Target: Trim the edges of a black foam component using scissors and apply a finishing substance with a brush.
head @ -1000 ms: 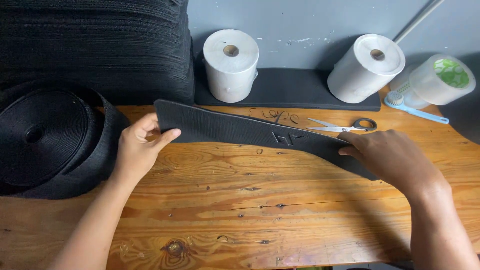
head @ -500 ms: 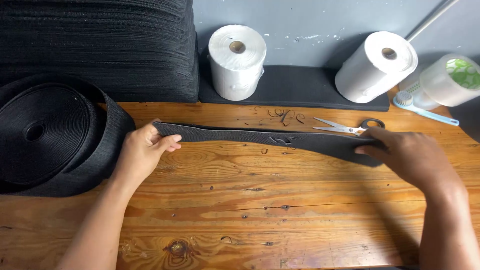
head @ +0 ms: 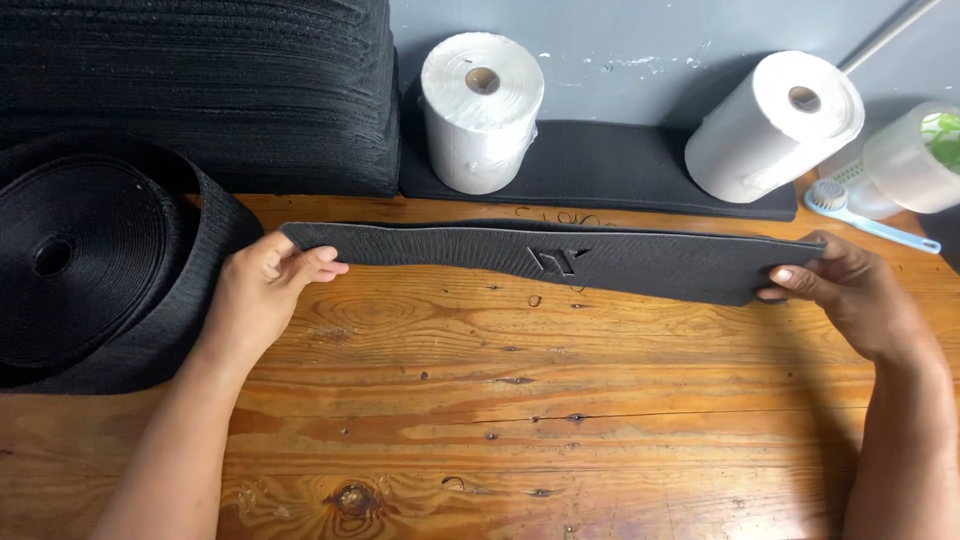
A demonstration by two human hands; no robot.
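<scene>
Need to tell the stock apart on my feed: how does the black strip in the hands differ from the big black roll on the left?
The strip is a short cut length stretched flat between the left hand and right hand; the roll is a long band coiled up, lying on the wooden table. The strip bears a small raised emblem; the roll shows none. Both look like black ribbed webbing.

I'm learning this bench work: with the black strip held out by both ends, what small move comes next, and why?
Probably lower the long black woven elastic strip flat onto the wooden table. The left hand and right hand pinch its two ends, and it hangs above the boards with a slight bow, so nothing supports its middle.
</scene>
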